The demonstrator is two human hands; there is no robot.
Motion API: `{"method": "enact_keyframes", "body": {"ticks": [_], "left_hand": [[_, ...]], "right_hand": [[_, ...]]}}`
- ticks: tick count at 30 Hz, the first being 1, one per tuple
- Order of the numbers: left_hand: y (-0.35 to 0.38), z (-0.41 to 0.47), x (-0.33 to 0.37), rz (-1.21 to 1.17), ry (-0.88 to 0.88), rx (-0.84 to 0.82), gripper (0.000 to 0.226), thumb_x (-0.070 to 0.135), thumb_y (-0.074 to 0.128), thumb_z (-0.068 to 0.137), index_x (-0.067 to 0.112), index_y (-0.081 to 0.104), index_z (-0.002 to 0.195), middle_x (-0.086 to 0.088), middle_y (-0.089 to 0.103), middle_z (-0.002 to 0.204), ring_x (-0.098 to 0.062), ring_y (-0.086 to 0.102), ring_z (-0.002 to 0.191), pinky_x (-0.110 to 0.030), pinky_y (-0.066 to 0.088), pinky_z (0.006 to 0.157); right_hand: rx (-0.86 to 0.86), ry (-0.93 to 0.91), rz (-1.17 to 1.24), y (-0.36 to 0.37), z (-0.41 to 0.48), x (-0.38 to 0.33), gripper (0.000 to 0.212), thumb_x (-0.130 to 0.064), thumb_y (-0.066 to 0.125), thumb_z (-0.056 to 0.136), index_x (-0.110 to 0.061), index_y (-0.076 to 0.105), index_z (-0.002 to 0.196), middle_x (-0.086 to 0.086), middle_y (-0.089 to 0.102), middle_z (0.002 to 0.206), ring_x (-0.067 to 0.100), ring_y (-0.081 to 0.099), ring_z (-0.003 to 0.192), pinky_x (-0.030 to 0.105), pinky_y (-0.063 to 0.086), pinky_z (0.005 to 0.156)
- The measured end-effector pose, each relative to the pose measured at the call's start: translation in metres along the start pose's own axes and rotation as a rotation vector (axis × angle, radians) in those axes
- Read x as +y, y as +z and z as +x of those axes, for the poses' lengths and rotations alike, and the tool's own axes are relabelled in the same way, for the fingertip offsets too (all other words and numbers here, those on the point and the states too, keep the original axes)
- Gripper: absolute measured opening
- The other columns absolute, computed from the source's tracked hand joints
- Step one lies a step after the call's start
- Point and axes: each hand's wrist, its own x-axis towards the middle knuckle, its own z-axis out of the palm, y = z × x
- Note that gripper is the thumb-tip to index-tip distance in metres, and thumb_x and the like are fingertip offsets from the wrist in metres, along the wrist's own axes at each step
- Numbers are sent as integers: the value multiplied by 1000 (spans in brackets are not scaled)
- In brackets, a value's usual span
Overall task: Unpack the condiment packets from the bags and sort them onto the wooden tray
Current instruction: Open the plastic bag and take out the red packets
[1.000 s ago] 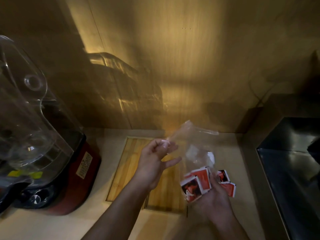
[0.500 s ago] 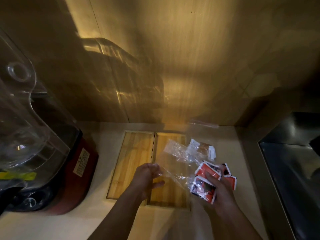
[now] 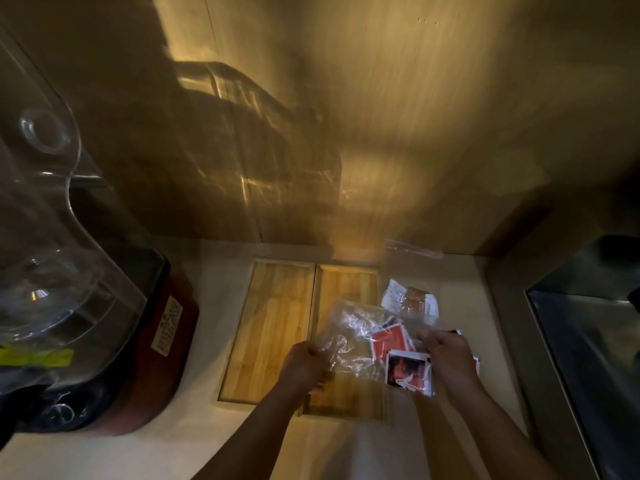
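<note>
Condiment packets: a fan of red ones (image 3: 391, 341) and a red-and-black one (image 3: 408, 372) sits bunched in the right hand (image 3: 450, 358), over the right edge of the wooden tray (image 3: 277, 327); none lie sorted in it yet
Right hand: fingers closed on the bunch, likely holding it together so it can be laid down in one go
Left hand: left hand (image 3: 304, 363) pinched on a corner of the crumpled clear bag (image 3: 349, 334), apparently drawing the emptied film away from the packets
Hands: close together but not touching, the bag spanning the gap
Tray: two compartments split by a central divider, both bare, set on the pale counter (image 3: 214, 452)
In the way: the loose film drapes over the right compartment and would cover any packets set there
Second bag: a clear one (image 3: 412, 299) holding white and brown packets lies just beyond the hands, right of the tray, seemingly unopened
Left side: a blender with clear cover (image 3: 69, 258) on a red base, well apart
Far right: a dark metal basin (image 3: 588, 341)
</note>
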Motion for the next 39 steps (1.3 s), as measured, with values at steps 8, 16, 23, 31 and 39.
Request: {"method": "enact_keyframes", "body": {"ticks": [8,16,23,31,39], "left_hand": [[-3,1,6,366,26,-94,8,14,49,89,9,53,94,-7,63,70,-25,67,62,-29,49,51],[-11,8,45,645,417,69,27,31,51,92,13,55,113,-7,69,105,-17,65,83,-31,54,73],[-2,21,91,775,853,-233,74,6,57,84,39,25,142,5,31,152,-16,18,140,-27,16,104],[4,45,125,961,1014,-387,13,24,63,77,16,71,83,-2,75,85,-14,66,80,-32,46,82],[-15,52,118,608,788,-310,7,8,63,83,7,70,82,0,67,79,-8,61,72,-24,47,68]], "right_hand": [[-23,-165,-196,6,1,-15,24,-4,52,88,-9,66,68,-6,60,61,8,54,60,20,41,53],[-76,-205,-314,19,9,-26,24,-8,52,88,-5,65,68,12,65,66,25,57,63,33,43,64],[-359,-328,-636,31,11,-37,21,-18,50,89,-16,67,78,0,63,70,18,58,71,35,47,71],[-342,-357,-583,29,10,-49,29,-20,61,84,-32,58,58,-6,61,60,1,55,59,25,40,60],[-155,-231,-441,12,7,-26,15,-2,66,78,-14,74,83,-13,68,69,-9,64,65,2,42,57]]}}
